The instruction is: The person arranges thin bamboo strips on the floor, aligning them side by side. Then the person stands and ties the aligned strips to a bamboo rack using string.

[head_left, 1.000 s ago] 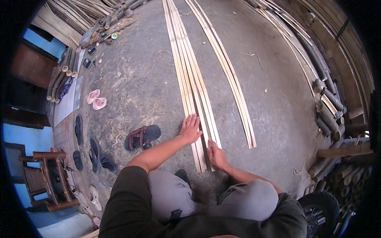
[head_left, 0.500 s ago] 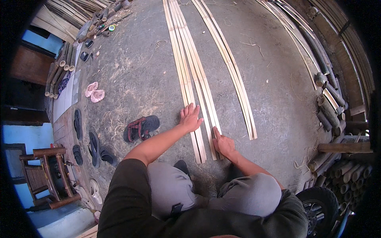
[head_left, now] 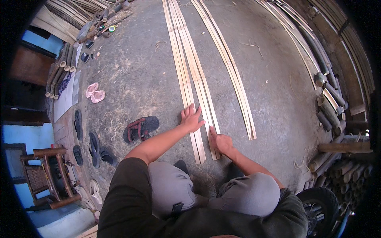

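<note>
I had the left hand (head_left: pixel 191 120) spread on strips (head_left: pixel 196 69) well inside the floor's (head_left: pixel 278 107) side edges; the right hand (head_left: pixel 221 143) half-curled, grip unclear. The strips seemed light, springy, best held near the ends.

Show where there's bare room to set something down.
Bare floor lies between the central strips and the outer pair of strips, and more widely between that pair and the bamboo pieces at right. Crowded: the central strips around the left hand and right hand, and the left side, with footwear.
</note>
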Action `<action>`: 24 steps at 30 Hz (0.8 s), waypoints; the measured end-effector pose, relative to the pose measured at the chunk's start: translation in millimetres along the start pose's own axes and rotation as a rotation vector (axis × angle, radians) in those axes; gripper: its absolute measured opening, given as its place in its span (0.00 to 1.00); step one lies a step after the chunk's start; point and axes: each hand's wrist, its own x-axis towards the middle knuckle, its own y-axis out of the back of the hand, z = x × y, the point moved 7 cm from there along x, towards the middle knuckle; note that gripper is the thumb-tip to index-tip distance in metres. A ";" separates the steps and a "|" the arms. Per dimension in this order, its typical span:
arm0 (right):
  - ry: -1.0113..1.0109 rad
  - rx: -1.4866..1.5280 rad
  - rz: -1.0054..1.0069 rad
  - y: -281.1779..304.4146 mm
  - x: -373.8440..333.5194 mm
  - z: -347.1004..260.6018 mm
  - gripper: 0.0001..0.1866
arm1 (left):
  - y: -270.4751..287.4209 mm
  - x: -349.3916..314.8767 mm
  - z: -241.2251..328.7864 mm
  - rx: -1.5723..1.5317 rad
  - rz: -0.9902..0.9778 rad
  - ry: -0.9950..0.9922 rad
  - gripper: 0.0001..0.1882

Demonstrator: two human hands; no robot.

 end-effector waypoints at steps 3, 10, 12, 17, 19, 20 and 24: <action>0.040 0.085 0.045 17.7 0.3 -5.0 0.28 | -2.3 1.2 -9.2 -0.038 0.102 0.022 0.43; 0.000 0.233 0.123 34.3 -5.2 -4.1 0.24 | 11.1 11.4 -16.9 -0.036 0.088 0.224 0.37; 0.011 0.240 0.090 30.6 -6.5 -9.1 0.24 | 11.2 13.2 -18.7 -0.031 0.126 0.240 0.36; 0.093 0.470 0.084 26.4 -13.9 -26.3 0.27 | 27.0 9.6 -7.3 -0.086 0.167 0.264 0.37; 0.117 0.617 -0.036 11.2 -9.0 -31.9 0.31 | 30.7 8.9 -6.0 -0.211 0.219 0.235 0.36; 0.082 0.759 -0.096 1.9 -7.0 -33.9 0.32 | 32.4 9.1 -5.1 -0.274 0.244 0.219 0.35; -0.138 1.171 -0.356 -12.1 -3.7 -54.0 0.32 | 31.8 7.7 -20.4 -0.381 0.371 0.204 0.27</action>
